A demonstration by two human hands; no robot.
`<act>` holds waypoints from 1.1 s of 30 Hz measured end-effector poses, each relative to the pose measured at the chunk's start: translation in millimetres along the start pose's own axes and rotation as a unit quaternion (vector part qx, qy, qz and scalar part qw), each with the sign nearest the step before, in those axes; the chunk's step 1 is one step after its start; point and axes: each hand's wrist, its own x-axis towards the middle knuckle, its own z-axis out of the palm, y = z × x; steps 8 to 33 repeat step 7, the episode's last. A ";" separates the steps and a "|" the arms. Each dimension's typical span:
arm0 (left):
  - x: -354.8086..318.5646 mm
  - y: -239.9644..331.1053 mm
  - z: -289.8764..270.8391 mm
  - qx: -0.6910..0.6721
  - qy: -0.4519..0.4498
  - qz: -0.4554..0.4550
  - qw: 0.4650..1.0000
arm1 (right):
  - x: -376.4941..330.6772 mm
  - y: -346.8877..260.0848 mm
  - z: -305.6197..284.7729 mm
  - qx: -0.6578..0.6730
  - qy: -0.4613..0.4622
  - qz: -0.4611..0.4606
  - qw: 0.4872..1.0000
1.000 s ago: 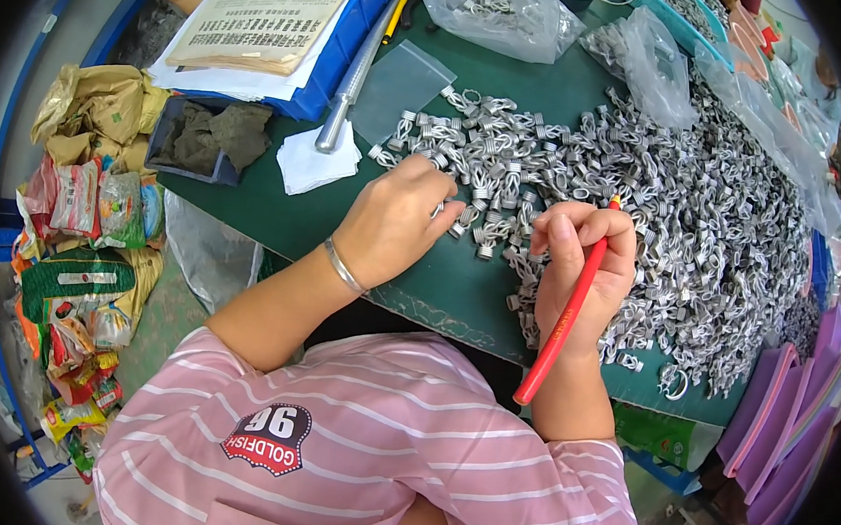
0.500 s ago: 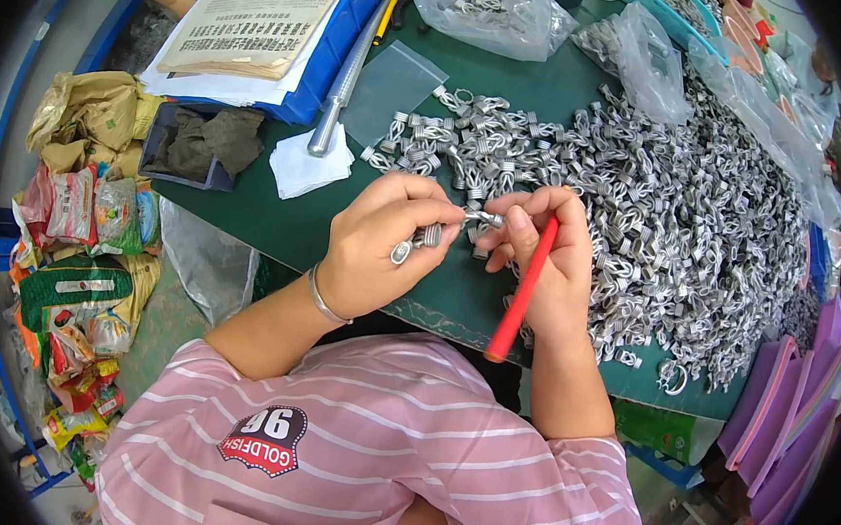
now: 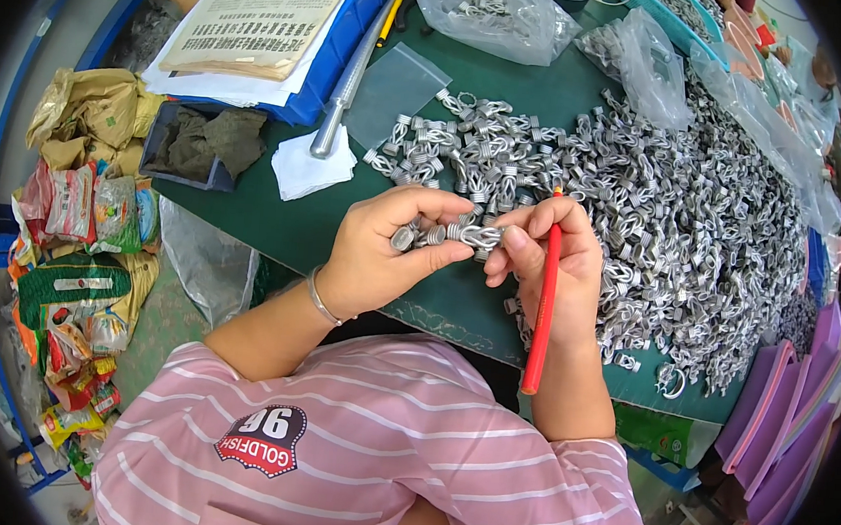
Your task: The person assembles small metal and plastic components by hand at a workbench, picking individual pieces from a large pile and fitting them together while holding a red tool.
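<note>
My left hand [image 3: 375, 250] is closed around several small silver-grey metal pieces [image 3: 430, 235], lined up between thumb and fingers. The foremost metal piece [image 3: 479, 235] has a ribbed collar and looped strands, and its right end meets my right fingertips. My right hand [image 3: 564, 277] pinches at that end while also holding a slim red pen-like tool [image 3: 541, 320] across the palm, its thick end pointing down toward me. The tool's small yellowish tip [image 3: 558, 190] points away from the piece. Just beyond my hands, a large heap of similar metal pieces [image 3: 687, 223] covers the green table [image 3: 296, 229].
Left of the heap lie a tapered metal rod [image 3: 342, 101], white paper [image 3: 300, 171] and a box of dark grey material [image 3: 195, 142]. A blue tray [image 3: 316, 84] holds printed sheets. Plastic bags [image 3: 496, 14] stand at the back; purple sheets [image 3: 780, 415] are at right.
The foremost metal piece now shows more fully between my hands, its loops toward the right. The red tool has swung from slanted to nearly upright in the picture.
</note>
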 end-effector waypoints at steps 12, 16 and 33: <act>-3.5 4.9 3.7 -0.104 -0.011 -0.171 0.980 | 1.2 0.2 -1.9 -0.004 0.016 0.033 0.999; -3.5 4.9 3.7 -0.104 -0.011 -0.171 0.980 | 1.2 0.2 -1.9 -0.004 0.016 0.033 0.999; -3.5 4.9 3.7 -0.104 -0.011 -0.171 0.980 | 1.2 0.2 -1.9 -0.004 0.016 0.033 0.999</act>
